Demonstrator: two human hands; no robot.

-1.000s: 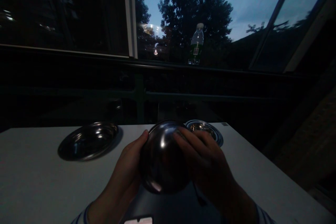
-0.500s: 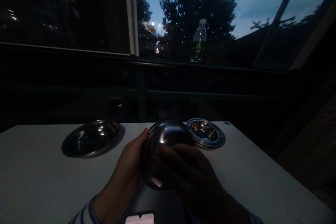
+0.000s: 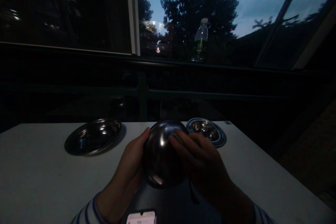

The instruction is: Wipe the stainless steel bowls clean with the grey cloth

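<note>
In dim light I hold a shiny steel bowl [image 3: 160, 157] tipped on its side above the white table [image 3: 39, 178], its rounded outside facing me. My left hand [image 3: 128, 171] grips its left rim, thumb up on the edge. My right hand [image 3: 202, 162] lies over the bowl's right side with fingers spread across the metal; a dark cloth may be under the palm, but I cannot make it out.
A wide steel dish [image 3: 94, 136] rests on the table to the left, a smaller rimmed steel plate [image 3: 207, 131] to the right behind my hands. A phone [image 3: 140, 217] shows at the bottom edge. A water bottle [image 3: 200, 40] stands on the window ledge.
My right hand slid down over the bowl's lower side, then came back up across its right face. The left hand kept its grip; the view drifted slightly.
</note>
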